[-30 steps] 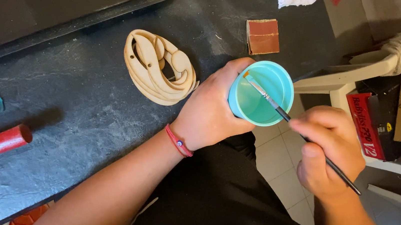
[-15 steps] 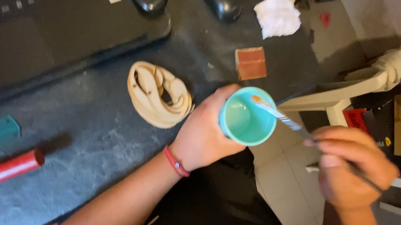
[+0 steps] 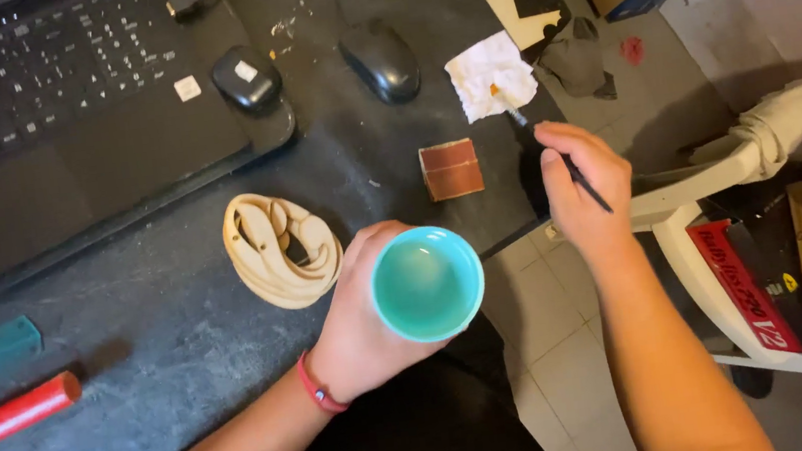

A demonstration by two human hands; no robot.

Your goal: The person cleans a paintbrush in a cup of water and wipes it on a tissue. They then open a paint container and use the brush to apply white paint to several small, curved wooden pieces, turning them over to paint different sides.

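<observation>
our left hand [image 3: 358, 336] grips the teal cup [image 3: 427, 284] off the desk's [image 3: 132, 337] near edge; our right hand [image 3: 582, 180] pinches a brush [image 3: 554, 153], tip touching the far tissue [image 3: 493, 74].

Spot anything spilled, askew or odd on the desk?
No spill visible. Left hand holds the turquoise cup out past the dark desk's edge, over the tiled floor. Right hand dabs a thin paintbrush on crumpled white tissue. Pale crumbs lie by the laptop.

One turquoise cup [image 3: 427, 283], one paintbrush [image 3: 553, 150], one carved wooden piece [image 3: 281, 249], one sanding block [image 3: 451, 168], one mouse [image 3: 380, 60], one laptop [image 3: 57, 124].
</observation>
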